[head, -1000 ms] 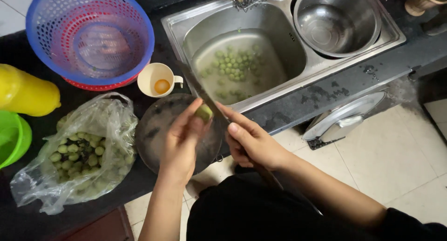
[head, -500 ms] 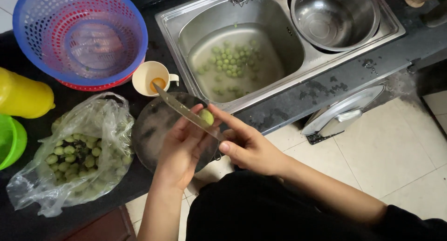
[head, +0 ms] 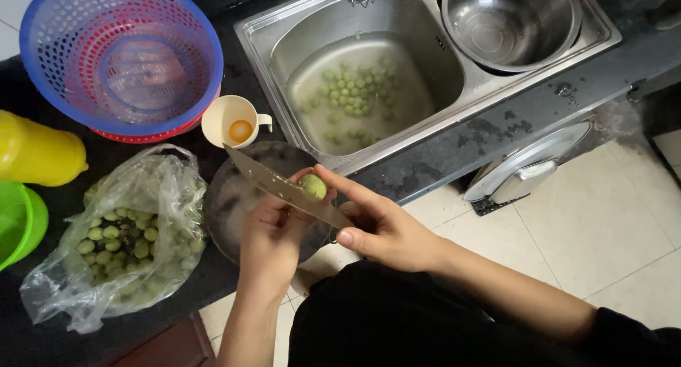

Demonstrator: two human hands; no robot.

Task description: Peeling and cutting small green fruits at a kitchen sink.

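My left hand (head: pixel 273 236) pinches a small round green fruit (head: pixel 313 186) between its fingertips, above a dark round board (head: pixel 234 197) on the black counter. My right hand (head: pixel 383 225) grips a kitchen knife (head: pixel 273 182); its long blade lies flat across the fruit and points up and to the left. The right forefinger rests along the blade's back, touching the fruit.
A clear plastic bag (head: pixel 120 239) of green fruits lies left of the board. A cream cup (head: pixel 230 122) stands behind it. The steel sink (head: pixel 369 83) holds water and several fruits, with a steel bowl (head: pixel 507 19) beside. Nested blue and red baskets (head: pixel 120 58), a yellow bottle (head: pixel 35 154) and green bowl (head: pixel 18 225) are left.
The knife blade has swung from upright to lying flat across the fruit, tip toward the cup. Both hands stay over the dark board.
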